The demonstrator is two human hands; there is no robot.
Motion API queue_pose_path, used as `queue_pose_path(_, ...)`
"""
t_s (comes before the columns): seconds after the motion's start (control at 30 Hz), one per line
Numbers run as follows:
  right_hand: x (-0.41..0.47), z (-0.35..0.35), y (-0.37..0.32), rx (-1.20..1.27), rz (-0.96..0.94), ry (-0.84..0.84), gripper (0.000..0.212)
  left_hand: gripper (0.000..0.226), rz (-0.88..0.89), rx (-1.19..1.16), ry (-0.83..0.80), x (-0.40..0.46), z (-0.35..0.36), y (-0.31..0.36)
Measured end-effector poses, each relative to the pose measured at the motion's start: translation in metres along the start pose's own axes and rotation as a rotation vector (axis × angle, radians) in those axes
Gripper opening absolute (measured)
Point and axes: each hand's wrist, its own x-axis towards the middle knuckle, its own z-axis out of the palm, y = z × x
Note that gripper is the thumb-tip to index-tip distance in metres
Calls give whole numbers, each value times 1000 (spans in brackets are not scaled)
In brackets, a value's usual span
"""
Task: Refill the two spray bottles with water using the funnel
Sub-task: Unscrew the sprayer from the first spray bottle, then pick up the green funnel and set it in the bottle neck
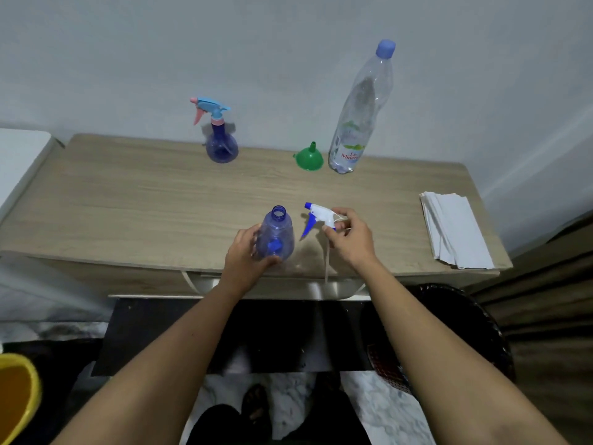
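Left hand [245, 252] grasps the uncapped spray bottle [275, 234]; right hand [348, 234] pinches its trigger head [321, 216]. The funnel [309, 158] stands at twelve o'clock, nearer the right hand.

Two spray bottles: one uncapped [275, 234], one with its pink-and-blue trigger head fitted [220, 139]. One detached white-and-blue trigger head [317, 216] with dip tube. One green funnel [309, 158]. One clear water bottle [362, 114] with a blue cap. One stack of white paper towels [455, 229]. One yellow bucket [17, 396]. Two hands: left [247, 252], right [349, 236]. One bench [144, 203].
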Motion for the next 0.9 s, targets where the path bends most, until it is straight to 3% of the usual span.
queue_pose_path(0.4, 16, 30, 39, 7, 177, -82, 41, 89, 8, -65, 36, -3, 3, 0)
queue_pose_path(0.9, 26, 25, 40, 56, 103, -4, 46, 87, -14, -82, 39, -9, 1, 9)
